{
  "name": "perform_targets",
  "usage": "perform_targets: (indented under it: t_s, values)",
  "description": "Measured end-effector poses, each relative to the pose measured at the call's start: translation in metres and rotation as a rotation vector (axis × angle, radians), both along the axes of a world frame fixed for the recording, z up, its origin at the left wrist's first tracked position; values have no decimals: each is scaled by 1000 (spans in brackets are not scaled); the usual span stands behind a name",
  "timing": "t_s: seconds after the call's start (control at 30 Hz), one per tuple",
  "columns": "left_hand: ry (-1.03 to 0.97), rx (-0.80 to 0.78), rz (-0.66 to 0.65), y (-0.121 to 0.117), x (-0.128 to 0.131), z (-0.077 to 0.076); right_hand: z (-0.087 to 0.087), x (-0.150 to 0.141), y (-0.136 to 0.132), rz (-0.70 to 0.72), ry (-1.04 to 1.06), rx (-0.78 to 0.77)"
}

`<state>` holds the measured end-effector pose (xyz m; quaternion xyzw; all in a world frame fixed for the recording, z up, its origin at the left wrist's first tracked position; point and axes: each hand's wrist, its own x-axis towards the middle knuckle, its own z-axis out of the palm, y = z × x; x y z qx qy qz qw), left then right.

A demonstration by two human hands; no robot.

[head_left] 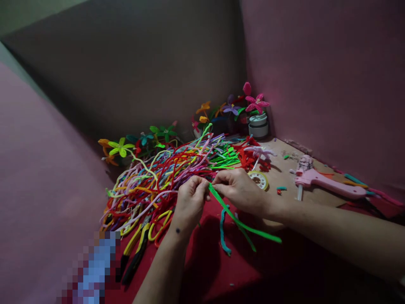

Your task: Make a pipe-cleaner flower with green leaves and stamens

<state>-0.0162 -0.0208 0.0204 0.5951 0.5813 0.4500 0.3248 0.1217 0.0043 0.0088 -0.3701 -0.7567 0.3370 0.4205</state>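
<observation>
Both hands meet in the middle of the head view around a bright green pipe cleaner [232,218]. My left hand [192,198] pinches its upper end, with thumb and fingers pressed together. Right beside it, my right hand [236,188] has closed its fingertips on the same end. From the fingers two green lengths hang down to the right, one longer than the other. Below the hands a short teal pipe cleaner [223,234] lies on the red surface [205,270]. Behind the hands spreads a large heap of many-coloured pipe cleaners [158,175].
Yellow-and-black pliers [137,249] lie at the heap's near left. A roll of tape [259,180] and a pink glue gun [329,183] are to the right. Pipe-cleaner flowers [122,147] stand along the back, near a small white container [258,126]. Walls close in the corner.
</observation>
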Motion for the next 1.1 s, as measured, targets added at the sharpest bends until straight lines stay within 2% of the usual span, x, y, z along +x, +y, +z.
perform_targets:
  t_s: [0.17,0.27,0.4,0.47,0.57,0.77,0.9,1.1]
  values:
    - [-13,54,40,-1,4,-3,2,0,2,187,265,-377]
    - [63,107,58,-1,1,-2,3,2,3,236,277,-526]
    - [239,234,50,-2,-6,6,1,3,5,230,300,-550]
    - [245,205,28,-3,-8,10,1,2,4,227,321,-553]
    - [108,48,-1,-5,-9,16,1,2,2,222,342,-558]
    - [-406,-211,-168,-5,-6,16,4,3,-3,245,425,-509]
    - [-540,-195,-189,-2,-5,8,3,2,-3,231,447,-554]
    - [-476,-66,-140,1,-5,-3,-4,0,5,437,474,-639]
